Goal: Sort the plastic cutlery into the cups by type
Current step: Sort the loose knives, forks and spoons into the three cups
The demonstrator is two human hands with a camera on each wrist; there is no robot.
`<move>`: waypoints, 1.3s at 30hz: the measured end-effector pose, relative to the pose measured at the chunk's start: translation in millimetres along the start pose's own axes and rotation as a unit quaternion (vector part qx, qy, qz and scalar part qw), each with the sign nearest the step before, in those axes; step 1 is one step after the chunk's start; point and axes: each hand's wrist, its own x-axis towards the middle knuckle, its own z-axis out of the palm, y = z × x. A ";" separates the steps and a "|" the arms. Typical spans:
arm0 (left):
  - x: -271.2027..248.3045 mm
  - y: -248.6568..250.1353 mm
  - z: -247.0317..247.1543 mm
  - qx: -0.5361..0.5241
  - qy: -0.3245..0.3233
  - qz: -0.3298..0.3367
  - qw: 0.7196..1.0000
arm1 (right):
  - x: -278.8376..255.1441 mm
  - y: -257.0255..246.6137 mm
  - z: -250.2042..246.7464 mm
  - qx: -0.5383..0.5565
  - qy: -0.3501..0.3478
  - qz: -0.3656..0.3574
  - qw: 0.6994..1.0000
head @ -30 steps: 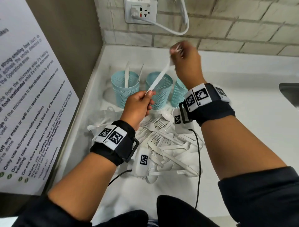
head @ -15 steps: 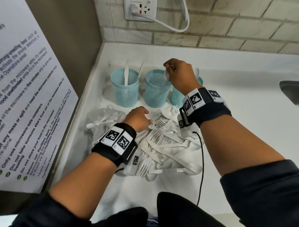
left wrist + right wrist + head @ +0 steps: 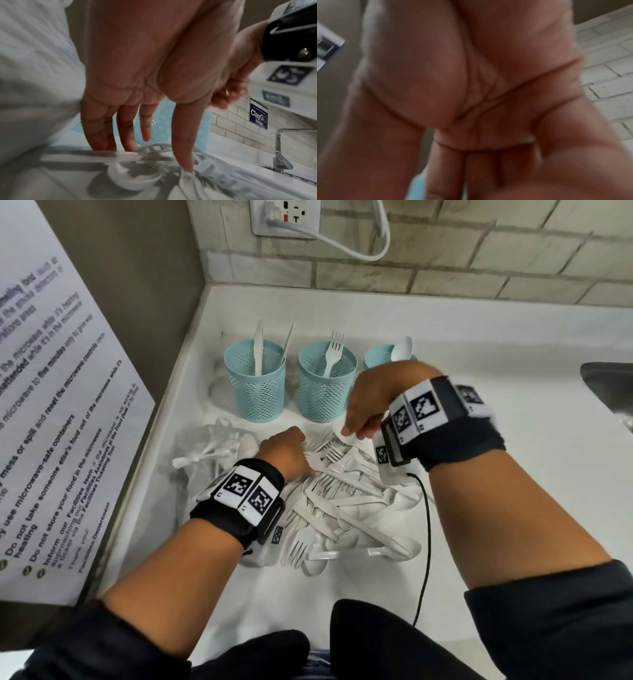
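Note:
Three teal mesh cups stand in a row at the back. The left cup (image 3: 255, 385) holds knives, the middle cup (image 3: 327, 386) holds one fork (image 3: 333, 350), and the right cup (image 3: 378, 358), half hidden by my right hand, holds a spoon (image 3: 403, 348). A pile of white plastic cutlery (image 3: 342, 505) lies in front of them. My left hand (image 3: 294, 448) reaches into the pile's far left edge; in the left wrist view its straight fingers (image 3: 126, 135) and thumb touch loose pieces. My right hand (image 3: 356, 429) hangs just above the pile's far end, holding nothing; its wrist view is blurred.
A clear plastic bag (image 3: 212, 446) with more cutlery lies left of the pile against the side panel with its printed notice (image 3: 61, 412). A socket and white cable (image 3: 342, 244) are on the tiled wall. A sink edge (image 3: 609, 385) shows at right. A black wire (image 3: 424, 542) trails from my right wrist.
My right hand carried a fork to the middle cup, let it go there, and dropped back toward the pile. My left hand released that fork and lowered onto the pile.

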 end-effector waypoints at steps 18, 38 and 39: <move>-3.0 -7.2 -2.1 -0.042 0.033 0.020 0.998 | 36.0 31.2 70.2 -0.040 0.196 0.057 0.978; -9.5 -3.3 5.6 -0.047 0.019 0.027 0.998 | 33.9 26.7 67.0 0.000 0.153 -0.068 0.986; -8.8 -4.4 5.0 -0.056 0.023 0.025 0.998 | 34.8 27.4 67.5 0.002 0.156 -0.074 0.985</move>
